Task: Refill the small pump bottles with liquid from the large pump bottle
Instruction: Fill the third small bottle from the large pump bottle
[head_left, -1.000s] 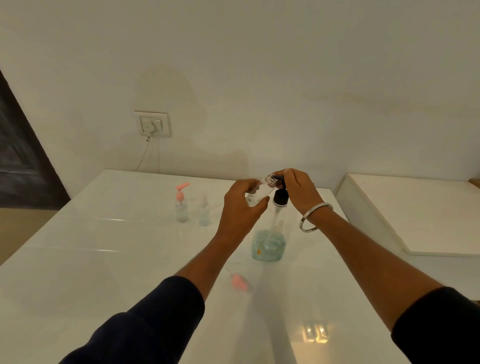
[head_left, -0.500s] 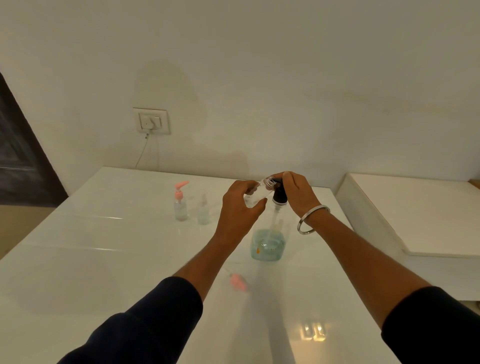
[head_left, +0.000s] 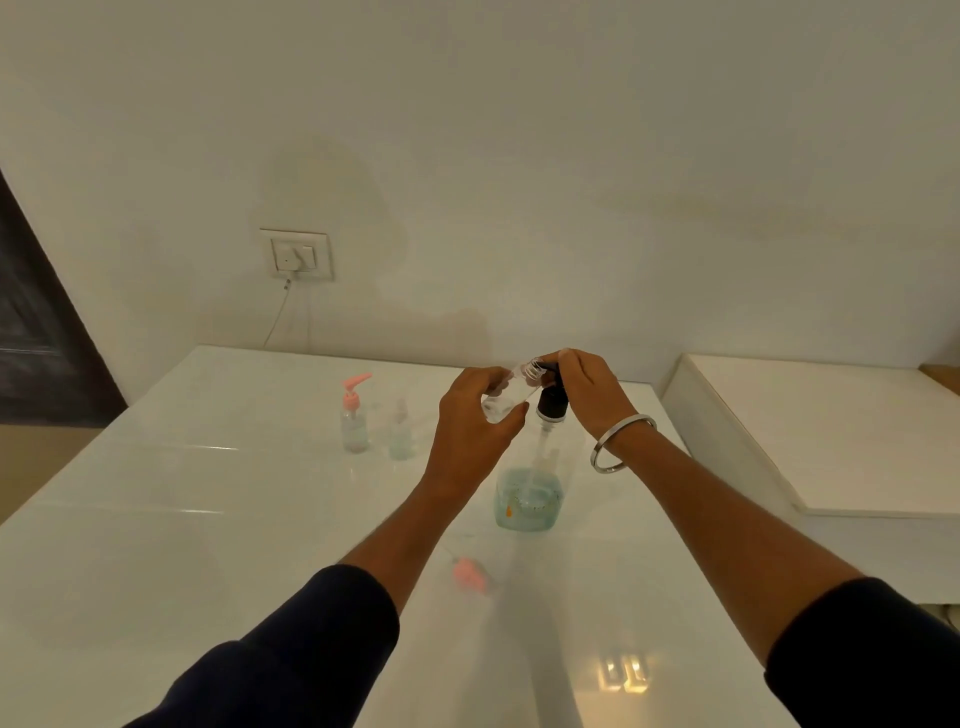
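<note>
Left hand grips tilted small bottle; right hand grips large bottle's pump; pink-capped bottle, capless bottle stand left; loose pink pump lies on tabletop.

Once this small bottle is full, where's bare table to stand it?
Bare patches: the near-left table in front of the pink-capped bottle and clear small bottle; also right of the large pump bottle, toward the table's right edge. Crowded: around the loose pink pump, beneath the left hand and right hand.

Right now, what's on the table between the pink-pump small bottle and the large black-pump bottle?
Head view: one small clear bottle without a pump, beside the pink-pump small bottle; then bare white table up to the large black-pump bottle.
</note>
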